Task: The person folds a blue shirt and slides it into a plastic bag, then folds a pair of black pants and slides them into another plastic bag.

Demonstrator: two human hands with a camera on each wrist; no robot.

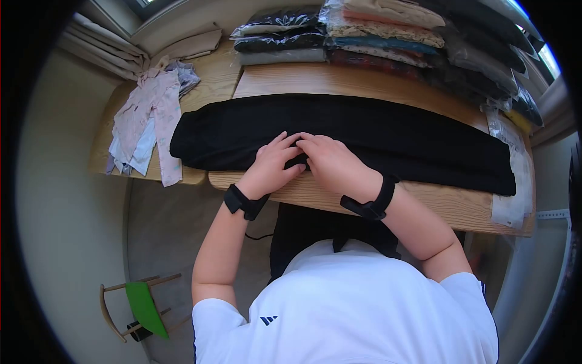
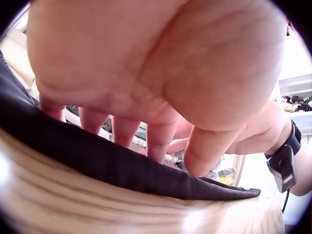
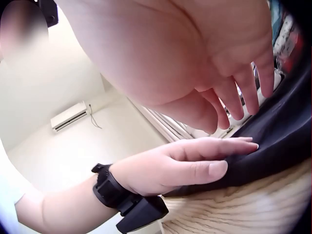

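A long folded black cloth (image 1: 364, 130) lies across the wooden table. My left hand (image 1: 276, 164) rests on its near part, fingers extended and fingertips touching the fabric; in the left wrist view the fingers (image 2: 124, 131) press down on the black cloth (image 2: 107, 163). Beside it my right hand (image 1: 330, 164) is palm down with relaxed fingers, its fingertips close to those of the left. The right wrist view has the right hand (image 3: 195, 63) just over the black cloth (image 3: 273, 131), the left hand (image 3: 180, 163) below it. Neither hand grips anything.
Stacks of bagged folded clothes (image 1: 388, 36) stand along the table's back. Light patterned clothes (image 1: 148, 115) lie at the left on the wooden surface. Clear plastic bags (image 1: 509, 203) lie at the right end. A chair with a green seat (image 1: 145, 309) stands on the floor at lower left.
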